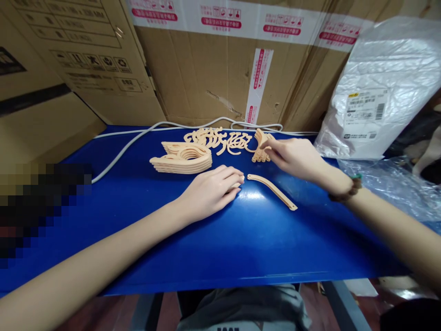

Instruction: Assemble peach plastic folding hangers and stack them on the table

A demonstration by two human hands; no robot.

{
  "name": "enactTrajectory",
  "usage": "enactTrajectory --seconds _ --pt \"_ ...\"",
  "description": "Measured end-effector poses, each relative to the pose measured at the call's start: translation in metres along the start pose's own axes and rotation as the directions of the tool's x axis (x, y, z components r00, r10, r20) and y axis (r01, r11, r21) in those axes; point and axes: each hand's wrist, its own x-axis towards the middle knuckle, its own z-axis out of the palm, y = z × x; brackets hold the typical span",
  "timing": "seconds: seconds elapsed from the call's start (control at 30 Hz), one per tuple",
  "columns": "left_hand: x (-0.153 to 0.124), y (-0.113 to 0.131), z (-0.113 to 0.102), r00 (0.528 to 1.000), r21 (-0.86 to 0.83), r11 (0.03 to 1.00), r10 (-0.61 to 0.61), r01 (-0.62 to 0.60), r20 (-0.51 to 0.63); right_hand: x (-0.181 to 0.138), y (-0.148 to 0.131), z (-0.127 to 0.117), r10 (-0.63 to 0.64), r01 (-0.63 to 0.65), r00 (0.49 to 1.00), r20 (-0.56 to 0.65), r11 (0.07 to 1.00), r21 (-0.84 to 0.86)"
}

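Observation:
My left hand [215, 191] rests on the blue table with its fingers curled over a beige plastic piece [236, 185], most of which is hidden under them. Just to the right lies one curved beige hanger arm [274, 189] with a small hole at each end. My right hand [292, 156] reaches to a small pile of beige hanger arms [259, 149], its thumb and forefinger closed at the pile's right side. Behind my left hand lies a neat stack of beige folding hangers [182, 158]. Farther back, loose beige hooks [208, 138] lie in a heap.
A white cable [129, 149] runs along the back of the blue table [193, 257]. Large cardboard boxes [206, 73] stand behind it and at the left. A white plastic parcel bag [375, 92] leans at the back right, with clear plastic film [389, 184] before it.

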Motion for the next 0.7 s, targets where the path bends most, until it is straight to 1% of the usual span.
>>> enactTrajectory --seconds 0.07,0.13,0.23,0.33,0.43,0.53,0.7 --pt "0.000 0.001 -0.001 0.999 0.006 1.000 -0.030 0.030 -0.015 0.023 0.007 -0.003 -0.044 0.045 0.999 0.013 0.995 -0.088" --pt "0.000 0.001 -0.001 0.998 0.010 0.999 -0.052 0.053 -0.031 0.046 0.013 -0.001 -0.106 0.113 0.993 0.054 0.982 -0.150" --pt "0.001 -0.001 0.001 0.996 0.007 0.997 -0.081 0.081 -0.044 0.076 0.017 0.006 -0.187 0.206 0.976 0.113 0.959 -0.195" --pt "0.002 -0.003 0.004 0.993 -0.016 0.993 -0.116 0.115 -0.023 0.095 0.015 0.015 -0.261 0.282 0.957 0.127 0.939 -0.198" --pt "0.002 -0.003 0.005 0.989 -0.052 0.988 -0.145 0.145 0.002 0.106 0.009 0.021 -0.310 0.332 0.941 0.136 0.921 -0.203" --pt "0.002 -0.003 0.006 0.986 -0.079 0.983 -0.165 0.165 0.011 0.111 0.004 0.025 -0.331 0.359 0.931 0.154 0.909 -0.214" --pt "0.002 -0.004 0.008 0.989 -0.074 0.986 -0.148 0.149 0.012 0.113 0.001 0.026 -0.358 0.390 0.918 0.168 0.891 -0.233"
